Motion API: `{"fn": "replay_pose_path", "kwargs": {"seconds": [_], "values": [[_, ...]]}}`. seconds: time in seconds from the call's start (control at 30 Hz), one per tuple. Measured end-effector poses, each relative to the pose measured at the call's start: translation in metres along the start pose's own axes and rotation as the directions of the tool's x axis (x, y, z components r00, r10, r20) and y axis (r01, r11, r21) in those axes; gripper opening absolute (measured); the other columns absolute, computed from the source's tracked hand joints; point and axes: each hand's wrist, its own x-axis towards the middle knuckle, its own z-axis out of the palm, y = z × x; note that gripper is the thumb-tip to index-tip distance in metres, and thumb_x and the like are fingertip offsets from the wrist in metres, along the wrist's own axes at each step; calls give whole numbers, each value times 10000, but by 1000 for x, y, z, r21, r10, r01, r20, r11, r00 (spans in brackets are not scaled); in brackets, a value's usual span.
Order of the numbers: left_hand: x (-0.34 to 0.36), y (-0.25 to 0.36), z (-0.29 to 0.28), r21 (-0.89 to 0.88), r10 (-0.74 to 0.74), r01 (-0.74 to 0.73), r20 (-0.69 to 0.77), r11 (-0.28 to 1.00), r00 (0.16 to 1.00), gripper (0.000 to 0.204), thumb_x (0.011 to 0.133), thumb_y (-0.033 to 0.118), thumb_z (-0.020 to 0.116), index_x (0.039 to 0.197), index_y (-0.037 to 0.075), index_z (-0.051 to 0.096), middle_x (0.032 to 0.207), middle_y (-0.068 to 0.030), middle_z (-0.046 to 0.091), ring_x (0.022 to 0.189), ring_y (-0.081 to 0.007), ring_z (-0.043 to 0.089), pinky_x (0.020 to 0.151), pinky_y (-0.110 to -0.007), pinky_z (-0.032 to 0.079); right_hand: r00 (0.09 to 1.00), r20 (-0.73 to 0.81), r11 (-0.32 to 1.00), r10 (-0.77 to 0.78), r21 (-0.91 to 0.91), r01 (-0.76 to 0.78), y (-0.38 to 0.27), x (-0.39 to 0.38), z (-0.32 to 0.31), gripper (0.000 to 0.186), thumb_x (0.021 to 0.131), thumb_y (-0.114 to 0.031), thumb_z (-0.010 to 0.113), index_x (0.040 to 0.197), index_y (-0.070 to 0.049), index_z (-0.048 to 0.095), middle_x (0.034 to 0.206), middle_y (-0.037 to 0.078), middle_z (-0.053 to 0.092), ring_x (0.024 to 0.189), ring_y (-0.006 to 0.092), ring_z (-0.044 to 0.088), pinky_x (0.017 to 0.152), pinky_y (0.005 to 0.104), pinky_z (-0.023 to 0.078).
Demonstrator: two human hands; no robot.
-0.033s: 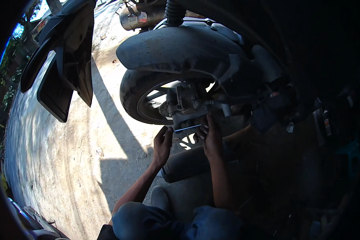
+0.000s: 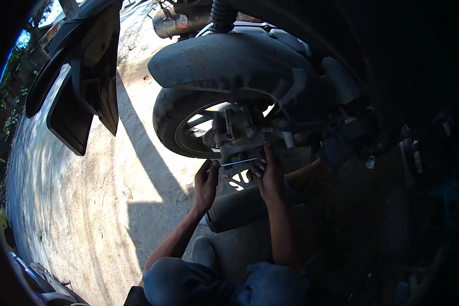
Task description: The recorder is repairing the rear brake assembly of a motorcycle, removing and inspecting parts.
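Note:
Between my two hands a slim shiny metal rod (image 2: 238,162) lies almost level, its right end a little higher. The fingers of my left hand (image 2: 205,186) pinch its left end. At the other end my right hand (image 2: 272,178) closes round it, with the index finger stretched up toward the metal parts. Just beyond is a brake caliper and bracket assembly (image 2: 234,127) beside the motorcycle's rear wheel (image 2: 164,120). Shade hides the exact kind of the rod and whether it touches the bracket.
A dusty grey mudguard (image 2: 214,64) covers the wheel. Nearer me, a dark exhaust muffler (image 2: 239,206) lies below my hands. Black bodywork (image 2: 81,76) hangs at upper left. My shoe (image 2: 204,252) rests on the concrete ground (image 2: 97,204). Deep shadow covers the right side.
My left hand and the rod's left end have shifted very slightly left and up. My right hand stays in place.

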Motion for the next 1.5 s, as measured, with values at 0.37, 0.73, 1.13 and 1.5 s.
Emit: {"fn": "replay_pose_path", "kwargs": {"seconds": [0.37, 0.73, 1.13, 1.5], "values": [[-4, 69, 3, -23, 359, -359, -27, 933, 933, 265, 1042, 236, 523, 989, -17, 579, 710, 24, 456, 692, -53, 390, 585, -253, 319, 966, 180, 892, 187, 381, -244, -4, 4, 0, 399, 1065, -349, 449, 722, -146, 424, 627, -40, 284, 504, 64, 304, 451, 222, 308], [14, -17, 0, 176, 214, -202, -52, 964, 976, 241, 999, 209, 580, 941, -22, 540, 841, -88, 492, 731, -158, 456, 673, -324, 415, 999, 45, 995, 23, 100, -27, 0, -1, 5, 392, 1015, -401, 540, 744, -135, 444, 653, -34, 344, 525, 76, 363, 490, 260, 347], [-28, -42, 9, -640, -98, 306, 339, 705, 936, 458, 1028, 417, 408, 1247, 39, 545, 966, -56, 568, 800, -178, 519, 742, -339, 437, 963, 222, 984, 153, -122, -128, 25, -28, -9, 441, 1041, -464, 454, 874, -73, 567, 647, -28, 433, 514, 88, 444, 511, 264, 394], [-2, 77, -22, -181, 157, -134, 113, 974, 981, 470, 1077, 409, 394, 989, -4, 601, 900, -79, 636, 759, -154, 599, 734, -347, 496, 991, 124, 942, -57, -323, 94, -26, 14, -12, 375, 1033, -415, 482, 1013, -54, 582, 673, 23, 516, 518, 125, 484, 517, 302, 450]]}}
